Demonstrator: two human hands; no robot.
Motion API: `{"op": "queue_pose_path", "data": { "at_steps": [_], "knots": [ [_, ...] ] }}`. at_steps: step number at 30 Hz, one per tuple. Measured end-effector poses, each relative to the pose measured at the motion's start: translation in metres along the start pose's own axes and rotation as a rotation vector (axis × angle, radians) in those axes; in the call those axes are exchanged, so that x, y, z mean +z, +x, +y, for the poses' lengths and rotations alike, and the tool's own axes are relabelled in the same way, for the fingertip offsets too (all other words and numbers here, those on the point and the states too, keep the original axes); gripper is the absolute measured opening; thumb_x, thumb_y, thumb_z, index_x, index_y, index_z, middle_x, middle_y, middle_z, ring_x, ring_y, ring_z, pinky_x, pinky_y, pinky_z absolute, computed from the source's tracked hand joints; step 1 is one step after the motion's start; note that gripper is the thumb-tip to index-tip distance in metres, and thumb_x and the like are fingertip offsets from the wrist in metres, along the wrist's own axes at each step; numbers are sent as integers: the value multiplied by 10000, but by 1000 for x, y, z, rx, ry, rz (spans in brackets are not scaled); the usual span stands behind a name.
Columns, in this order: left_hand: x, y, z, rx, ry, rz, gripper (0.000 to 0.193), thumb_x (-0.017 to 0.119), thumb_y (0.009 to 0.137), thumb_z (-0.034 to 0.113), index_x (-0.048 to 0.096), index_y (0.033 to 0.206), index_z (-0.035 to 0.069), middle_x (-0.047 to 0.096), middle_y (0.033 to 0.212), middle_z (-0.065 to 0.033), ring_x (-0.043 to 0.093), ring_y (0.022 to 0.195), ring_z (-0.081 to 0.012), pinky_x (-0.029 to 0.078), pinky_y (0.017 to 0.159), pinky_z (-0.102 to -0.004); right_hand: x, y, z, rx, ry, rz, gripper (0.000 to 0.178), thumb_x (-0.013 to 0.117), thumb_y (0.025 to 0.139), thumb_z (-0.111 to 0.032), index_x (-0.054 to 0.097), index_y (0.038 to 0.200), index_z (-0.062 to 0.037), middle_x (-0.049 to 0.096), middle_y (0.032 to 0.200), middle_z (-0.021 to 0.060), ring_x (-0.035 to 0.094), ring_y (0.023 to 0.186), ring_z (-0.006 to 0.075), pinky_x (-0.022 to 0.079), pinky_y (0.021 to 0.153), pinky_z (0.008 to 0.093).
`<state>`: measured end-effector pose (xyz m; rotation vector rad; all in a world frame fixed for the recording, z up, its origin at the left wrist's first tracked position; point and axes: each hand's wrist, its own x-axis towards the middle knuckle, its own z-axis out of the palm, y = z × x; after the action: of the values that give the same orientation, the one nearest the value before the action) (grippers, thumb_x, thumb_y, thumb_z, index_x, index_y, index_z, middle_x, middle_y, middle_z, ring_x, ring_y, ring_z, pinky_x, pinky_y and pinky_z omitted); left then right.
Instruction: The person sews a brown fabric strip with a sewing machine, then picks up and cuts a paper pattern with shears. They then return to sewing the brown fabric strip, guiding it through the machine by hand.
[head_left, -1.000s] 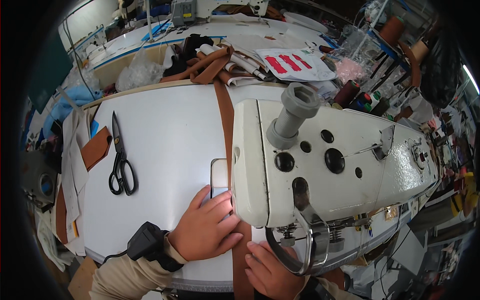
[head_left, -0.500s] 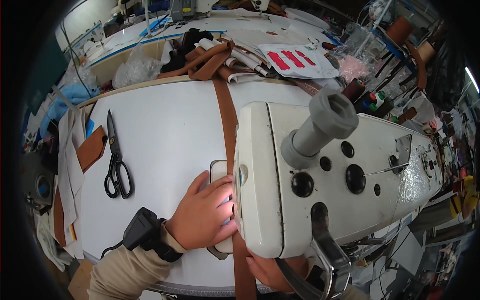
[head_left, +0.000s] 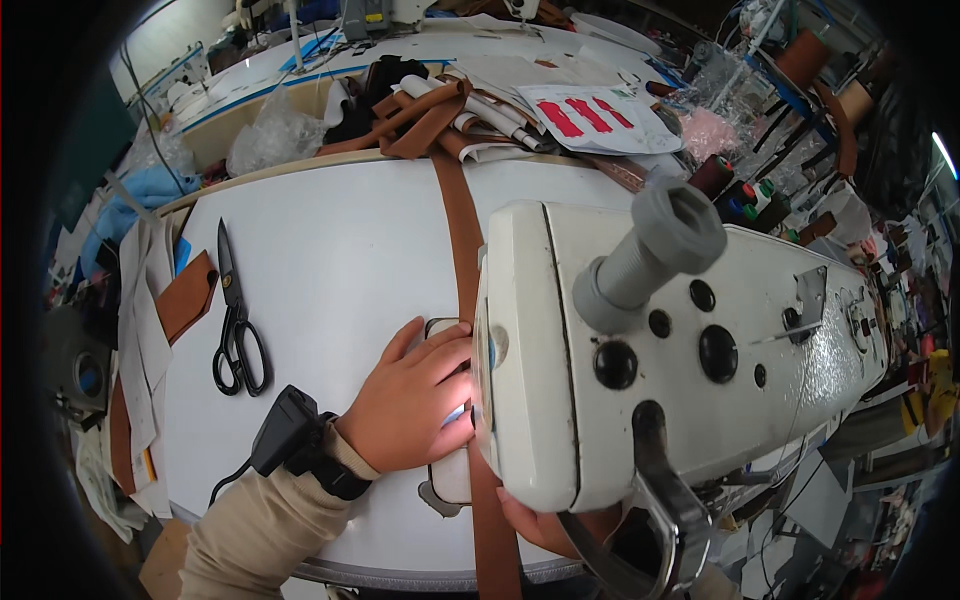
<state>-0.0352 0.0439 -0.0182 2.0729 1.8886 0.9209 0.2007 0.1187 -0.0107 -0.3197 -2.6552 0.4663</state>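
Note:
A long brown strip [head_left: 462, 225], leather-like, runs from the far edge of the white table, under the head of a sewing machine [head_left: 525, 360], to the near edge. My left hand [head_left: 410, 405] lies flat with its fingers apart, over the metal plate [head_left: 452, 480] beside the machine. Its fingertips reach the strip at the left of the machine head, close to a bright light. My right hand [head_left: 545, 525] is at the strip's right edge, nearer to me. The machine head covers most of it, so its fingers are largely hidden.
Black-handled scissors [head_left: 238, 330] lie on the left of the table, beside a brown piece [head_left: 187, 300]. Brown and white scraps [head_left: 430, 115] are heaped along the far edge, near a white packet [head_left: 600, 120]. Thread spools [head_left: 745, 200] stand at the far right.
Both hands have moved slightly away from me along the strip. More of the plate's near end shows below my left hand. The view has shifted a little.

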Motion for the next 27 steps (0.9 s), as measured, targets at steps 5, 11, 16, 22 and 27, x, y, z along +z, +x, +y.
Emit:
{"op": "queue_pose_path", "data": {
  "at_steps": [5, 11, 16, 22, 27],
  "knots": [
    [6, -19, 30, 51, 176, -30, 364, 736, 815, 225, 671, 1093, -2, 579, 1283, -179, 508, 1326, -375, 376, 1126, -567, 9, -8, -5, 66, 57, 33, 321, 751, 851, -153, 712, 1148, -37, 693, 1135, 130, 658, 1054, 327, 501, 952, 458],
    [9, -69, 81, 105, 163, -82, 501, 753, 838, 255, 644, 1250, -8, 587, 1336, -212, 571, 1248, -385, 397, 1102, -551, -9, -76, -50, 127, 194, 116, 321, 740, 892, -146, 659, 1178, -23, 684, 1137, 68, 667, 954, 229, 515, 842, 367],
    [16, -86, 96, 76, 205, -86, 519, 748, 833, 238, 636, 1276, -9, 565, 1400, -198, 512, 1363, -391, 363, 1154, -556, 18, -148, -111, 742, 912, 94, 290, 735, 891, -166, 686, 1117, 10, 684, 1091, 172, 653, 910, 351, 528, 817, 440],
    [18, -94, 105, 98, 243, -71, 472, 738, 845, 226, 648, 1248, -4, 577, 1381, -195, 514, 1366, -389, 378, 1147, -546, 48, -169, -110, 790, 1547, -51, 264, 584, 1052, -117, 578, 1274, 24, 669, 1230, 86, 624, 1081, 122, 493, 962, 301],
    [19, -97, 106, 108, 268, -34, 429, 726, 872, 238, 658, 1219, -6, 586, 1362, -188, 517, 1363, -382, 392, 1137, -533, 43, -153, -109, 882, 1663, 51, 246, 583, 1046, -140, 648, 1193, 45, 695, 1190, 131, 634, 1105, 159, 493, 968, 311]
  ]
}}
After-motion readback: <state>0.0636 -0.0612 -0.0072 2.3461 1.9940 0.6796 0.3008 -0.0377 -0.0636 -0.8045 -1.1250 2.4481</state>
